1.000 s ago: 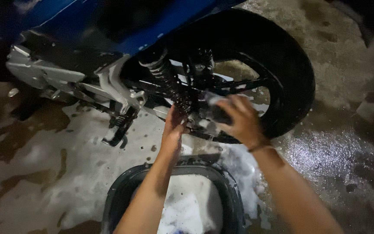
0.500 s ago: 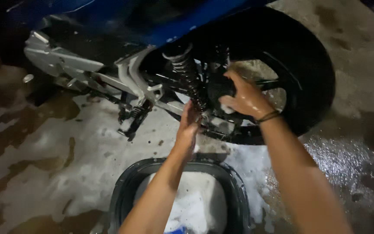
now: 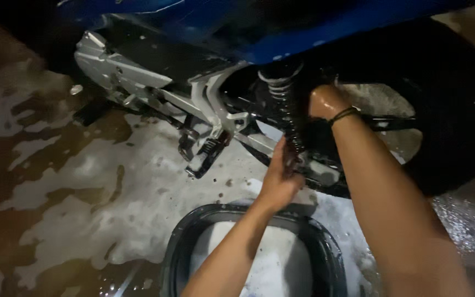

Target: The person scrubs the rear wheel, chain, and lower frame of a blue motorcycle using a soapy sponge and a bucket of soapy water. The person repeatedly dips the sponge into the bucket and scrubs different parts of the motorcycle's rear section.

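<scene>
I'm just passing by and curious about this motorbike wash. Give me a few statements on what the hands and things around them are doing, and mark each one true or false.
1. The left hand touches the coiled shock spring. True.
2. The right hand rests in the basin. False: it reaches in behind the spring, beside the rear wheel, fingers hidden.
3. The dark basin holds white foam. True.
4. The motorbike's body panel is red. False: it is blue.
5. The ground is dry. False: it is wet and patched with suds.
</scene>
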